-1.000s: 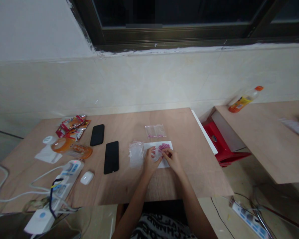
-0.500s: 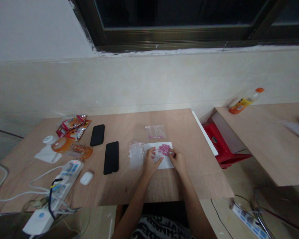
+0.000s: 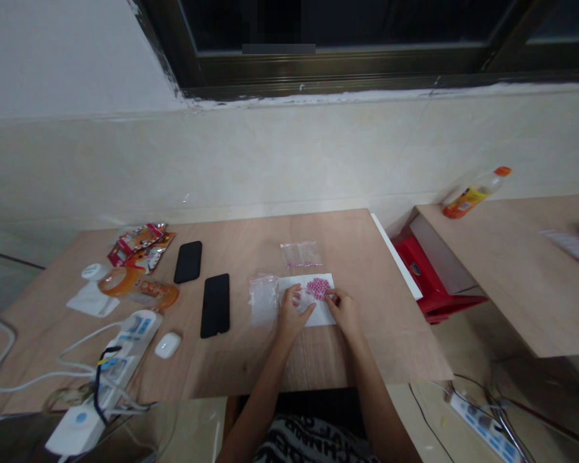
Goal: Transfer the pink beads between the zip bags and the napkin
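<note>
A heap of small pink beads (image 3: 318, 288) lies on a white sheet of paper (image 3: 324, 317). My left hand (image 3: 293, 314) rests over the sheet's left part, thumb stretched toward the beads and fingers apart, with a few pink beads near its fingertips. At the right edge of the heap is my right hand (image 3: 343, 310). Its thumb and fingers come together there; whatever they pinch is too small to make out. Clear plastic bags (image 3: 263, 301) lie left of the paper, partly beside my left hand. Behind the paper is a clear zip bag (image 3: 301, 254) with pink beads along its near edge.
Two black phones (image 3: 215, 305) (image 3: 188, 262) lie left of the bags. Farther left are an orange bottle (image 3: 139, 287) on its side, snack packets (image 3: 142, 247), a white earbud case (image 3: 168, 345) and a power strip (image 3: 125, 354) with cables. Another bottle (image 3: 473, 198) stands on the right table.
The view has shifted very slightly. Both hands stay almost where they were, by the bead heap, with no clear movement of the beads.
</note>
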Demonstrator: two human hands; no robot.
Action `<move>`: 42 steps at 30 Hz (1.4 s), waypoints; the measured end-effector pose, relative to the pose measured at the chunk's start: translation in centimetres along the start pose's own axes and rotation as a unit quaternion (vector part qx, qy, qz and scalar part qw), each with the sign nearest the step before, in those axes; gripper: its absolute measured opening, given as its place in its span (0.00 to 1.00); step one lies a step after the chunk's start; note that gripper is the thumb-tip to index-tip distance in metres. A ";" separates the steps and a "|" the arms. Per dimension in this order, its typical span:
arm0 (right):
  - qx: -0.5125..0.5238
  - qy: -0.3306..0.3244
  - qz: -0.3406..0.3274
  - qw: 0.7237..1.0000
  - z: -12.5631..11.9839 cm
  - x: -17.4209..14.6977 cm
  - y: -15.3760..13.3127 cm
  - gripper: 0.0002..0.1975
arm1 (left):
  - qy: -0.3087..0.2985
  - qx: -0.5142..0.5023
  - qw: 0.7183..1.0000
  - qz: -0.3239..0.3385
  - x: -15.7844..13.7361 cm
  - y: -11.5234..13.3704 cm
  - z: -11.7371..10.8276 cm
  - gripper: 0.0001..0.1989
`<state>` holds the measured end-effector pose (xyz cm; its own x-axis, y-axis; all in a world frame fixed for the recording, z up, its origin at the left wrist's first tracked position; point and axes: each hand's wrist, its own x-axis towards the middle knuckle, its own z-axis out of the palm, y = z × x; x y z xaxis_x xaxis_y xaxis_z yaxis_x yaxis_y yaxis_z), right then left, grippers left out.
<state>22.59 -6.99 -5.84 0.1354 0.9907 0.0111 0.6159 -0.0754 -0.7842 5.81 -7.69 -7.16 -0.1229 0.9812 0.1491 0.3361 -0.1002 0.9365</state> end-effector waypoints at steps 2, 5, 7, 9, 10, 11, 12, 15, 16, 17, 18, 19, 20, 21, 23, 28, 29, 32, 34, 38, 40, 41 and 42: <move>0.003 0.000 0.004 1.000 0.0 0.0 0.0 0.21 | 0.002 -0.004 1.000 -0.003 0.0 0.0 0.0 0.30; 0.015 0.008 0.005 1.000 -0.2 0.0 -0.2 0.22 | 0.004 -0.004 1.000 0.002 0.0 -0.2 0.1 0.31; 0.030 0.011 0.005 0.999 -0.3 0.1 -0.5 0.22 | 0.004 -0.002 1.000 0.007 0.0 -0.3 0.2 0.31; 0.053 0.008 0.005 0.999 -0.3 0.1 -0.9 0.23 | 0.006 0.000 1.000 0.008 0.0 -0.4 0.2 0.30; 0.065 0.005 0.003 0.998 -0.2 0.1 -1.2 0.22 | 0.007 0.001 1.000 0.008 0.0 -0.4 0.2 0.30; 0.076 0.002 0.000 0.997 -0.1 0.1 -1.6 0.22 | 0.008 0.001 1.000 0.009 0.0 -0.4 0.2 0.30; 0.088 -0.001 -0.004 0.996 0.1 0.1 -2.0 0.21 | 0.009 0.002 1.000 0.010 0.0 -0.5 0.2 0.30; 0.122 -0.021 -0.021 0.992 0.7 0.0 -3.1 0.19 | 0.007 0.002 1.000 0.011 0.1 -0.5 0.1 0.29; 0.132 -0.031 -0.026 0.990 0.9 0.0 -3.4 0.18 | 0.007 0.001 1.000 0.010 0.1 -0.4 0.1 0.29; 0.140 -0.039 -0.031 0.989 1.0 0.0 -3.6 0.18 | 0.007 -0.001 1.000 0.008 0.1 -0.4 0.1 0.29; 0.144 -0.046 -0.035 0.988 1.1 -0.1 -3.7 0.18 | 0.007 -0.003 1.000 0.006 0.1 -0.3 0.1 0.29; 0.144 -0.048 -0.036 0.988 1.1 -0.1 -3.6 0.18 | 0.008 -0.004 1.000 0.003 0.1 -0.3 0.0 0.29; 0.140 -0.048 -0.035 0.988 1.0 -0.1 -3.4 0.18 | 0.009 -0.004 1.000 0.000 0.1 -0.2 0.0 0.29; 0.133 -0.043 -0.030 0.990 0.9 -0.2 -3.1 0.18 | 0.009 -0.004 1.000 -0.002 0.1 -0.1 0.0 0.29; 0.110 -0.024 -0.019 0.993 0.4 -0.2 -2.3 0.19 | 0.007 -0.004 1.000 -0.003 0.0 0.0 0.0 0.30; 0.057 -0.006 -0.008 0.998 -0.4 -0.3 -0.3 0.18 | 0.007 -0.005 1.000 0.000 0.0 -0.1 0.1 0.30; 0.051 -0.012 -0.007 0.999 -0.4 -0.3 -0.1 0.18 | 0.006 -0.005 1.000 0.001 0.0 -0.2 0.1 0.30; 0.034 -0.023 -0.007 0.999 -0.3 -0.4 0.1 0.17 | 0.006 0.001 1.000 0.001 0.0 -0.4 0.2 0.30; 0.023 -0.025 -0.009 0.999 -0.2 -0.5 0.0 0.16 | 0.006 0.004 1.000 0.000 0.0 -0.4 0.2 0.30; 0.019 -0.038 -0.007 0.999 -0.3 -0.6 -0.2 0.15 | 0.005 0.002 1.000 0.003 0.0 -0.4 0.1 0.29; 0.018 -0.046 -0.008 0.999 -0.4 -0.6 -0.1 0.15 | 0.003 0.006 1.000 0.003 0.0 -0.4 0.1 0.30; 0.018 -0.048 -0.011 0.999 -0.4 -0.6 -0.1 0.15 | 0.001 0.007 1.000 0.003 0.0 -0.4 0.1 0.30; 0.017 -0.048 -0.012 0.999 -0.4 -0.6 -0.1 0.15 | -0.001 0.007 1.000 0.002 0.0 -0.4 0.1 0.30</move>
<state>22.74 -7.62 -5.58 0.0447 0.9986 -0.0291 0.5913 -0.0500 -0.8049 5.78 -7.64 -7.55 -0.1206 0.9810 0.1521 0.3501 -0.1013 0.9312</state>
